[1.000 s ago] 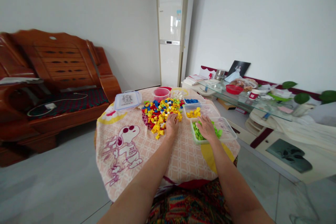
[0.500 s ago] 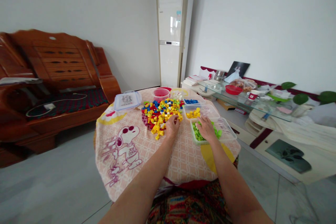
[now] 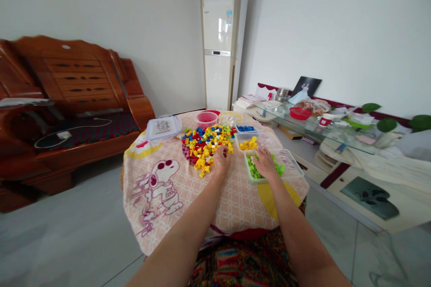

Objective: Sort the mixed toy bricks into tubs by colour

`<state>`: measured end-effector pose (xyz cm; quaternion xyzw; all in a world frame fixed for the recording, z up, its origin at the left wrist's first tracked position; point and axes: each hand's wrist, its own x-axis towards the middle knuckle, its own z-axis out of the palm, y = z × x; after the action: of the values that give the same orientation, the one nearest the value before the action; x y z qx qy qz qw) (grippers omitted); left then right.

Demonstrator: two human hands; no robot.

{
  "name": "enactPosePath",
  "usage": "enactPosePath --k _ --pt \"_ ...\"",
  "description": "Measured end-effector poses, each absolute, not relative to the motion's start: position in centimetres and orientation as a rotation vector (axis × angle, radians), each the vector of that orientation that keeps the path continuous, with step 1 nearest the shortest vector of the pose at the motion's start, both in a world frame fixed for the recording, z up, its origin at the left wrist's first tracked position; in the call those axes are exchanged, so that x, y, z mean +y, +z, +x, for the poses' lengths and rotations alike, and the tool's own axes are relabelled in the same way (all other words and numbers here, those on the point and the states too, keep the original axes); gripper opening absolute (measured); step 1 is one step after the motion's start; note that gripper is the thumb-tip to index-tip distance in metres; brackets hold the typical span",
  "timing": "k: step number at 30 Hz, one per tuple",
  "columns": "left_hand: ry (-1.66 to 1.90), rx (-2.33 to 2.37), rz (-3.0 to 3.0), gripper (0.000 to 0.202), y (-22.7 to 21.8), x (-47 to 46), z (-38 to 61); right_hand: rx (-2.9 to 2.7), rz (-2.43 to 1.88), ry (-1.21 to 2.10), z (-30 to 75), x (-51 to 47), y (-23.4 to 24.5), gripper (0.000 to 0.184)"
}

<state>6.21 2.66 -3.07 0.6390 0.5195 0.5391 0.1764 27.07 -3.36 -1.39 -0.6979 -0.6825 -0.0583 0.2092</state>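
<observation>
My left hand (image 3: 221, 162) is at the right edge of a mixed pile of toy building bricks (image 3: 205, 145), mostly yellow with red, blue, white and green ones. Its fingers are curled together; whatever they may hold is hidden. My right hand (image 3: 265, 162) rests over the clear box of green bricks (image 3: 255, 171), fingers stretched out, and hides part of them. Just behind that box lie yellow bricks (image 3: 248, 143) in another clear container. Blue bricks (image 3: 245, 128) fill part of a third one farther back.
A pink bowl (image 3: 206, 119) stands behind the pile, and a clear lid with print (image 3: 163, 128) lies at the left. A patterned cloth (image 3: 198, 202) covers the round table. A wooden bench (image 3: 77, 85) is to the left, a glass-topped stand (image 3: 313, 132) to the right.
Both hands stay in nearly the same places. The view has shifted very slightly; no brick has visibly been moved.
</observation>
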Motion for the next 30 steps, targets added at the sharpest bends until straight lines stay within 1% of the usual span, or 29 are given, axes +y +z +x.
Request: enactPosePath --k 8,12,15,20,22,26,28,30 --pt "1.536 1.480 1.874 0.028 -3.4 3.0 5.9 -1.897 -1.884 -0.191 27.3 -3.0 -1.9 0.049" --pt "1.613 1.458 1.841 0.029 -3.6 3.1 5.9 -1.907 -1.909 -0.177 27.3 -3.0 -1.9 0.049" --pt "1.637 1.420 1.828 0.029 -3.7 3.1 6.1 -1.907 -1.927 -0.167 27.2 -3.1 -1.9 0.050" --pt "1.573 1.328 1.846 0.024 -3.4 3.2 8.2 -1.912 -1.925 -0.159 27.2 -3.2 -1.7 0.050" --pt "1.545 1.229 1.886 0.029 -3.3 3.2 9.2 -1.919 -1.917 -0.160 27.2 -3.2 -1.6 0.050" --pt "1.480 1.025 2.027 0.048 -3.6 3.0 9.9 -1.910 -1.900 -0.162 27.4 -3.2 -1.6 0.051" --pt "1.487 1.061 2.073 0.054 -3.7 2.9 9.2 -1.899 -1.902 -0.158 27.4 -3.2 -1.7 0.051" --pt "1.498 1.192 2.088 0.055 -3.7 3.0 8.2 -1.899 -1.907 -0.153 27.4 -3.2 -1.6 0.050"
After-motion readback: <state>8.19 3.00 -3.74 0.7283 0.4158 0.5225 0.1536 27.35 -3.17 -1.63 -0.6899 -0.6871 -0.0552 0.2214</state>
